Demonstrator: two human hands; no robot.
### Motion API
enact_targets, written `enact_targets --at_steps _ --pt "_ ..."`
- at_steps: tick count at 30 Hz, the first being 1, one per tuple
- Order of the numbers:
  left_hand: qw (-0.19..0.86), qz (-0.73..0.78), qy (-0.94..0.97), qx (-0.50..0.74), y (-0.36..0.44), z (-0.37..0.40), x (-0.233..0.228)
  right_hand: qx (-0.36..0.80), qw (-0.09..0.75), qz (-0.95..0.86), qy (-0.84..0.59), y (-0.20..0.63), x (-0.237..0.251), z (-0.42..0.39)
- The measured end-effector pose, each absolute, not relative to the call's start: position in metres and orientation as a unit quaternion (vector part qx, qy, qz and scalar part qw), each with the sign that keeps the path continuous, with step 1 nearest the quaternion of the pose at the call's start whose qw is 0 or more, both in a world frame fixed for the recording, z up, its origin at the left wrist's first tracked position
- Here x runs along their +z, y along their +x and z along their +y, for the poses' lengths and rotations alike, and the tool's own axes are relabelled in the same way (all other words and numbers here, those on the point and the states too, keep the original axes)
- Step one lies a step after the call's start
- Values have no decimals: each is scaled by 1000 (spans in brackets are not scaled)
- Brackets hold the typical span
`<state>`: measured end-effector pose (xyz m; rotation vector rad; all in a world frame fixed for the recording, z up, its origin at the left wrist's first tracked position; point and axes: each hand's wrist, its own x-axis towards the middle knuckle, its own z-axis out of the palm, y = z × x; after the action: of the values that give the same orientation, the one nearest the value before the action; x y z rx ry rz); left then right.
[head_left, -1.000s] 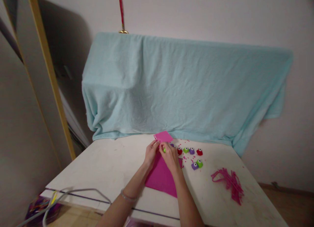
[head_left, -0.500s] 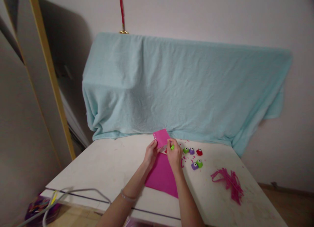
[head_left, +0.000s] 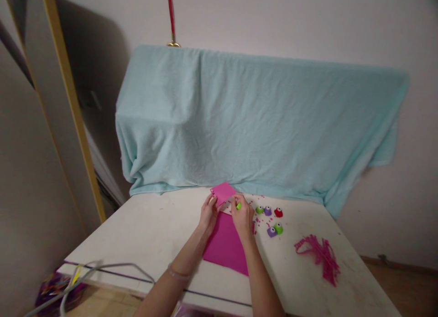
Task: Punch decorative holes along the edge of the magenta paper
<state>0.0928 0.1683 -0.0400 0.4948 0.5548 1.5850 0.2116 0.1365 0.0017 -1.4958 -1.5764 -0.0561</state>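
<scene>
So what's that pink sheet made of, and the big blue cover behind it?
The pink sheet looks like matte craft foam or stiff paper: flat, no gloss, cleanly cut edges; which of the two is unclear. The blue cover looks like terry towelling: soft folds, fuzzy surface.

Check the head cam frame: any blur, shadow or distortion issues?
Head view: dim, soft light; a broad shadow on the wall left of the blue towel; straight edges bow near the frame borders; hands and the small punches look soft, without fine detail; no glare on the table.
</scene>
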Motion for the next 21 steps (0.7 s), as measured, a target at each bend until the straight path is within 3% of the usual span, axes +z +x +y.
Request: enact_targets --at_steps 10,21 --pt "585 262 223 735 87 170 -42 -74 361 -658 -657 214 -11 140" --pt "496 337 341 724 88 158 -27 -73 332 -705 -623 210 -3 136"
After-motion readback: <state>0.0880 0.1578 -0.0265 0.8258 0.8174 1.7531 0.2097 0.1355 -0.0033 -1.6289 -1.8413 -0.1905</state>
